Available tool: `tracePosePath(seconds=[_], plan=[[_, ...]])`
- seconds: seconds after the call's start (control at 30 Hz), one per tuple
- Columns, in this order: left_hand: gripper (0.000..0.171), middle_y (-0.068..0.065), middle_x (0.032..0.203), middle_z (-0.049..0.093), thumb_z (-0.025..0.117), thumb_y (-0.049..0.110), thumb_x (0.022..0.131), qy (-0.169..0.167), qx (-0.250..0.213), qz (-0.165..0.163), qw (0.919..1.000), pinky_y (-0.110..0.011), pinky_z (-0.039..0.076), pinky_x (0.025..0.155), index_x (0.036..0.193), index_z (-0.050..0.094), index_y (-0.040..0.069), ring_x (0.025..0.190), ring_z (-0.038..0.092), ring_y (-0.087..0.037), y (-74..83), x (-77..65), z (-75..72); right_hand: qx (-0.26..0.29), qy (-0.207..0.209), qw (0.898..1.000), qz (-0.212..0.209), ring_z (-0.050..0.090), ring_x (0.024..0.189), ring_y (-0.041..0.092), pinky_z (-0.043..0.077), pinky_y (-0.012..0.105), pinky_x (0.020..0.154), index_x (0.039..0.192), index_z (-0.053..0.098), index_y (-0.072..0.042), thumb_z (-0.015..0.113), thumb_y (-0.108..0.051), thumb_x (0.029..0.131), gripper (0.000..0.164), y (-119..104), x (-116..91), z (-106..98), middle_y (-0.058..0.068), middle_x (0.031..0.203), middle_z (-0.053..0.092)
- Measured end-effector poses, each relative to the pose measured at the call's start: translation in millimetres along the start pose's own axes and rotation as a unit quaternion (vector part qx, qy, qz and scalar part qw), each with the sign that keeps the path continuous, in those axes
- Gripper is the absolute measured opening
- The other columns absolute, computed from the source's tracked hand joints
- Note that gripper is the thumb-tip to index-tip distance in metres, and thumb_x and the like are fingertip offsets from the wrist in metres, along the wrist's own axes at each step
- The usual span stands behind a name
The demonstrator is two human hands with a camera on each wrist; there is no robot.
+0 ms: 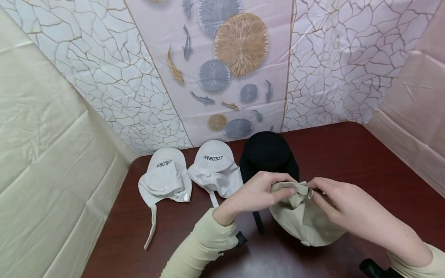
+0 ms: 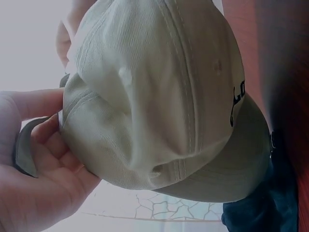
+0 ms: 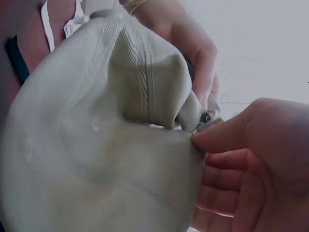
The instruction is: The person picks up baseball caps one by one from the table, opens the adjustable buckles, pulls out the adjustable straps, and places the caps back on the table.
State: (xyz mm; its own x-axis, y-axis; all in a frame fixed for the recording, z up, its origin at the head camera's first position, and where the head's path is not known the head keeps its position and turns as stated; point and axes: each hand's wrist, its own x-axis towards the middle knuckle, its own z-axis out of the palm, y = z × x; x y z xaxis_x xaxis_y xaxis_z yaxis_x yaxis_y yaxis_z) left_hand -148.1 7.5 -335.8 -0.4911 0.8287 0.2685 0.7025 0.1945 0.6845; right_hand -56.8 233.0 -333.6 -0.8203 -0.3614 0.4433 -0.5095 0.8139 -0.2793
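Observation:
A beige baseball cap [image 1: 313, 224] is held up over the table, its back edge toward the top and its crown hanging down. My left hand [image 1: 255, 195] pinches the back edge near the strap, thumb on the near side. The loose strap end [image 2: 25, 147] curves across that palm in the left wrist view. On the other side, my right hand [image 1: 351, 206] pinches the cap edge beside a small metal buckle [image 1: 309, 193]. The right wrist view shows the right thumb [image 3: 217, 137] pressed there. Dark lettering [image 2: 238, 99] is partly visible on the cap's front.
Behind the hands, a black cap [image 1: 267, 152] lies on the dark red table [image 1: 333, 154]. Two white caps [image 1: 165, 173] with dark lettering lie to its left, their straps trailing forward. Patterned cloth [image 1: 320, 77] hangs behind the table, with plain cloth along both sides.

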Motion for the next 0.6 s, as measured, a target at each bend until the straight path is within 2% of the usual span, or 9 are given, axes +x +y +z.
tracePosePath(seconds=[0.17,0.37,0.6], plan=[[0.016,0.016,0.095,0.064,0.061,0.017,0.101,-0.002,0.006,0.001,1.0000,-0.012,0.045,0.076,0.114,0.072,0.017,0.078,0.050,0.007,-1.4,-0.6,0.6,0.001,-0.007,1.000,0.006,0.045,0.069,-0.004,0.042,0.023,0.059,0.099,0.065,-0.025,0.073,-0.003,0.087,0.026,-0.2,-0.2,1.1,-0.020,0.087,0.055],[0.016,0.014,0.094,0.064,0.061,0.017,0.102,-0.012,0.018,0.012,0.9997,-0.011,0.045,0.075,0.114,0.071,0.015,0.077,0.050,0.008,-2.7,-1.6,1.1,0.004,-0.019,1.000,0.015,0.044,0.069,-0.004,0.041,0.023,0.058,0.098,0.066,-0.024,0.073,-0.009,0.091,0.018,-0.3,-1.7,-0.4,-0.020,0.085,0.055],[0.020,0.011,0.078,0.058,0.061,0.017,0.102,-0.036,0.022,0.014,0.9990,-0.012,0.040,0.061,0.120,0.070,0.016,0.053,0.038,0.002,0.9,-4.3,3.5,-0.020,-0.021,0.999,0.014,0.041,0.067,-0.005,0.038,0.023,0.057,0.094,0.065,-0.028,0.077,-0.012,0.088,0.021,3.8,-6.0,-3.4,-0.024,0.079,0.048]])
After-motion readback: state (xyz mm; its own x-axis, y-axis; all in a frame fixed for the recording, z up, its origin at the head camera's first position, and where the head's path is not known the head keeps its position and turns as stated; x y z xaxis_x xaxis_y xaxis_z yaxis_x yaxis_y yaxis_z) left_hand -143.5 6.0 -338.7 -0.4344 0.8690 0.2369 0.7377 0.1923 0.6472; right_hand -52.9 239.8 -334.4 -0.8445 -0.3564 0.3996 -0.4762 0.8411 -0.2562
